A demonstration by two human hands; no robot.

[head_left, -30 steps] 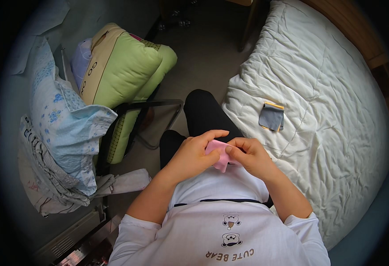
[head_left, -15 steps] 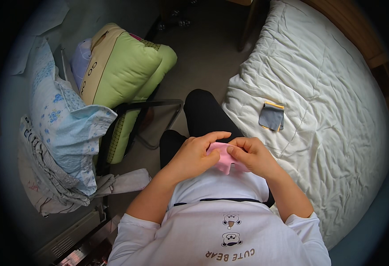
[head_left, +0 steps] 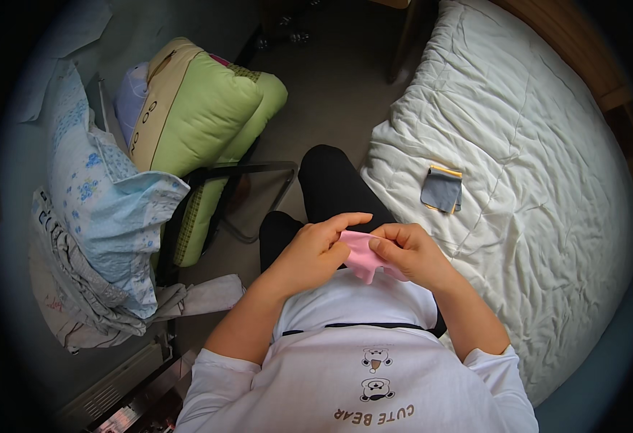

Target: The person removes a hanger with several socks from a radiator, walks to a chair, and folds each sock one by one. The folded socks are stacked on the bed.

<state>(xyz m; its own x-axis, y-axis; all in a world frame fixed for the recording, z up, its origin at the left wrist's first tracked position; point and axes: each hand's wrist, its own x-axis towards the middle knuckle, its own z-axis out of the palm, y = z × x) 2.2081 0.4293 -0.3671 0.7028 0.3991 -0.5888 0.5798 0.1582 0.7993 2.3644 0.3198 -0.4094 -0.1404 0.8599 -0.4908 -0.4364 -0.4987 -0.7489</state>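
Above my lap I hold a small piece of pink cloth (head_left: 360,258), soft and creased, with its lower edge hanging loose. My right hand (head_left: 417,254) pinches its right side, the thumb lying on top. At the left edge is my left hand (head_left: 309,252), its index finger stretched out along the top and its thumb bent beside the fabric. The other left fingers are partly hidden behind the cloth. A folded grey cloth with yellow edging (head_left: 442,190) lies apart on the bed to the right.
A bed with a wrinkled white quilt (head_left: 518,180) fills the right side. On the left, a black-framed chair (head_left: 259,167) bears green cushions (head_left: 208,115), a blue floral pillow (head_left: 107,202) and grey fabric (head_left: 85,296). My black-clad legs (head_left: 338,184) stretch between them.
My left thumb has drawn back to the left off the cloth's face, so more of the pink shows. The right hand keeps its pinch, and the grey cloth has not moved.
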